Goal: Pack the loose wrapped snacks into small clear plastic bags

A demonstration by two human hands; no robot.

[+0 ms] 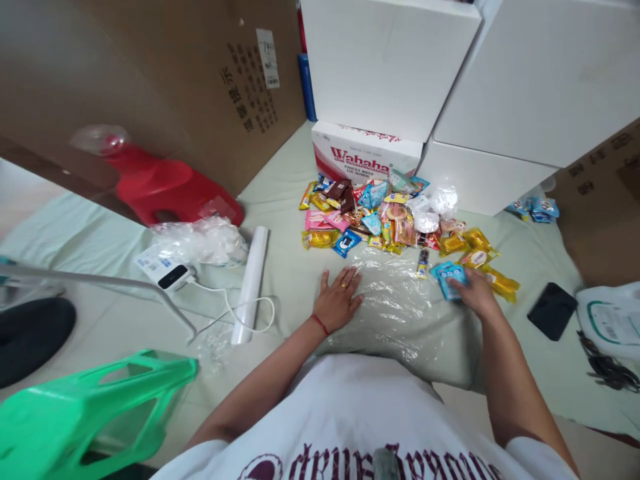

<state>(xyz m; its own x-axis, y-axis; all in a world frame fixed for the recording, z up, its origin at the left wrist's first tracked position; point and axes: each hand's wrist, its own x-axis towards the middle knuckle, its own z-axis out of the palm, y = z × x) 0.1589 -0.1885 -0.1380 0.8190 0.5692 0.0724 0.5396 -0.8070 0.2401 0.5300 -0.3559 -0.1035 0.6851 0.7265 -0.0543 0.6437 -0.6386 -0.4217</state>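
Observation:
My left hand (336, 301) lies flat with its fingers spread, at the left edge of a clear plastic bag (395, 303) on the pale green sheet. To the right of that bag, my right hand (477, 291) is closed on a light blue snack packet (447, 277). Yellow-wrapped snacks (501, 283) lie just beyond and beside my right hand. In front of both hands spreads a pile of wrapped snacks (370, 210) in many colours. A dark blue packet (347, 243) and a small upright-lying packet (423, 263) sit at its near edge.
A Wahaha carton (367, 152) and white boxes (390, 63) stand behind the pile. On the left are a red jug (175, 187), crumpled plastic (200, 240), a white roll (251, 283), a cable and a green stool (100, 413). A black phone-like slab (552, 311) lies to the right.

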